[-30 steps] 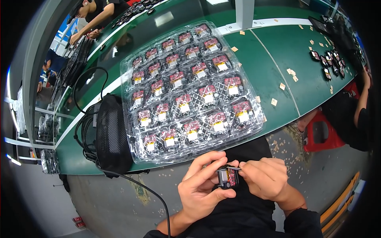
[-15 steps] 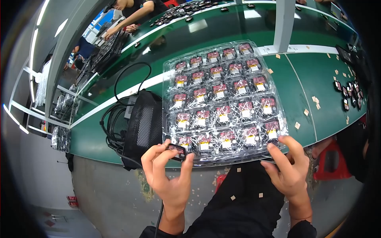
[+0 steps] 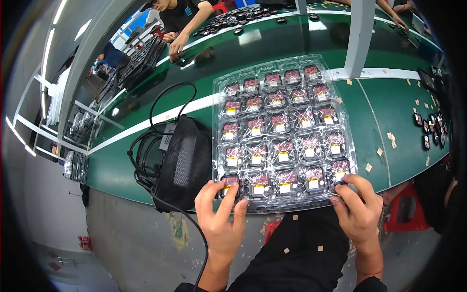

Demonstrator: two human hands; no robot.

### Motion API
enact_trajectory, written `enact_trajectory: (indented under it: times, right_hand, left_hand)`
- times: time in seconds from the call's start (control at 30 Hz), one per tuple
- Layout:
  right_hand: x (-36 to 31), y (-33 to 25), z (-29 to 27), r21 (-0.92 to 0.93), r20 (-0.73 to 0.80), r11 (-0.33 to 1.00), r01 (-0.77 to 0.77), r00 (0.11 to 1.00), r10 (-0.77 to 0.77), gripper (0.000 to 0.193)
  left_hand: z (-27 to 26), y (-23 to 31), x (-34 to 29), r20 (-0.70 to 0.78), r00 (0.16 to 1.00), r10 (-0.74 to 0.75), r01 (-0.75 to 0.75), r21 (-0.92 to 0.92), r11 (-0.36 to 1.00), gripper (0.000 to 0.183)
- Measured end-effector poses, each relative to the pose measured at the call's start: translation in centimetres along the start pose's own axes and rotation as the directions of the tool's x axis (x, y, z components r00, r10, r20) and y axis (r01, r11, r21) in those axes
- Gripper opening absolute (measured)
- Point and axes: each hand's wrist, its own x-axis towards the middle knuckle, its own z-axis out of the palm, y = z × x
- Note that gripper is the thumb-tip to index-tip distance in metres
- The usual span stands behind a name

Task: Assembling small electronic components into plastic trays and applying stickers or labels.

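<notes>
A clear plastic blister tray [image 3: 287, 210] lies at the bench's near edge, its pockets filled with rows of small black-cased electronic modules with red boards and white and yellow labels. In the near left pocket sits one such module [image 3: 229, 181]. Fingertips of my left hand [image 3: 221, 226] rest on it; the thumb stands apart at the tray's rim, so the hand is open. My right hand [image 3: 361, 211] is closed on the near right corner of the tray, with thumb and fingers at its edge.
Left of the tray stands a black mesh bag [image 3: 182, 165] with coiled black cable. Loose modules [image 3: 430, 129] and small tan squares [image 3: 379, 152] lie on the green bench [image 3: 367, 126] at right. A grey post [image 3: 360, 44] rises behind. Across the belt, another person's hand [image 3: 179, 46] works.
The module held in my left hand has gone down into the near left pocket, and my fingers have spread over it. My right hand stays at the tray's corner. The co-worker's arm has moved right.
</notes>
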Motion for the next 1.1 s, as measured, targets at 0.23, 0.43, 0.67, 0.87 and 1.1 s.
enact_trajectory:
  times: [0.23,0.43,0.67,0.87,1.1]
  right_hand:
    - [0.4,0.7,-0.5,-0.006,0.027,0.998,0.063,0.998,-0.062,0.031]
    - [0.3,1.2,-3.2,0.118,-0.011,0.989,-0.084,0.996,0.086,0.029]
    - [-0.6,15.4,-8.3,-0.245,-0.370,0.872,-0.424,0.872,0.320,0.025]
    - [-3.6,27.7,-13.7,-0.530,-0.452,0.677,-0.511,0.845,0.284,0.027]
    - [-5.8,42.9,-23.6,-0.330,-0.535,0.687,-0.648,0.728,0.429,0.032]
  left_hand:
    - [0.3,0.0,-1.5,-0.003,1.000,0.005,-0.004,0.076,0.997,0.043]
    - [0.1,-0.4,-2.2,0.047,0.999,0.009,-0.016,0.150,0.989,0.047]
    - [0.7,2.2,-2.5,-0.290,0.930,0.226,-0.250,-0.047,0.967,0.047]
    - [1.7,5.1,-8.5,-0.147,0.918,0.368,-0.396,-0.399,0.827,0.021]
    - [4.2,10.5,-11.3,0.133,0.894,0.428,-0.125,-0.843,0.524,0.021]
